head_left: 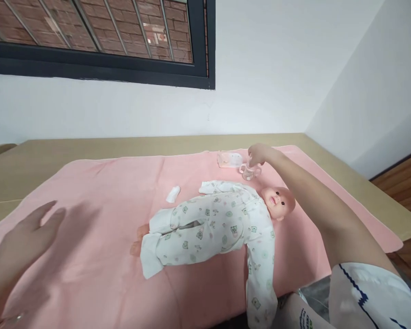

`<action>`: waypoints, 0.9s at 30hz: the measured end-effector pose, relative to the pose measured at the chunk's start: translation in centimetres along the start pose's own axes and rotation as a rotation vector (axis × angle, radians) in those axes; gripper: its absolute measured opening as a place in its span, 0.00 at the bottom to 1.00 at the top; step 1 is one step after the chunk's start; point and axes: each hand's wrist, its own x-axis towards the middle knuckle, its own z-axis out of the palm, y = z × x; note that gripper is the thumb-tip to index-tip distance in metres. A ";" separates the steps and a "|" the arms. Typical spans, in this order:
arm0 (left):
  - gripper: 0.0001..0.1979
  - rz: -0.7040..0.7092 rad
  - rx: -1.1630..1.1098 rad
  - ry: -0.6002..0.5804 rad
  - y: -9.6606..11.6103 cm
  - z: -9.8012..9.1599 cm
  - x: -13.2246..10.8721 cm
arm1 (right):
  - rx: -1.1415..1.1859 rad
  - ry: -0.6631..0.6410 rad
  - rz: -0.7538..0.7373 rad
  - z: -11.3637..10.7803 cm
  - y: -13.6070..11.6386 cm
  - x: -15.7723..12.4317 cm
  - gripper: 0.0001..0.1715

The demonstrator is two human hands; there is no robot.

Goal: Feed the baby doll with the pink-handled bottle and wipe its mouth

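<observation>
While left hand (30,240) splays empty, right hand (259,154) meets rounded translucent cup (249,174), grip unclear.

White sleeve (382,292) with jagged dark-blue lines

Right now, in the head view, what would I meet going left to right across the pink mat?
Left hand, doll's feet, small white item, clear container, two-handled cup, doll's head.
</observation>
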 end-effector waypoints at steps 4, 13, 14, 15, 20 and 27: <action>0.35 0.105 -0.196 -0.134 7.9 1.5 -1.8 | 0.307 0.198 0.104 -1.6 4.7 -1.3 0.33; 0.26 0.914 -0.228 -0.437 18.5 1.4 -11.0 | 0.348 0.202 0.153 12.0 10.5 -0.4 0.23; 0.26 1.002 -0.236 -0.421 19.8 1.7 -11.5 | 0.364 0.209 0.149 13.0 10.4 -0.5 0.25; 0.27 1.086 -0.239 -0.413 21.1 2.0 -11.8 | 0.382 0.236 0.158 13.7 10.4 -0.7 0.29; 0.29 1.192 -0.146 -0.424 27.0 4.5 -11.9 | 0.746 0.573 0.254 15.1 11.0 -3.3 0.28; 0.25 1.225 -0.239 -0.183 28.3 10.5 -11.9 | 2.053 0.474 0.431 19.0 8.0 -9.9 0.09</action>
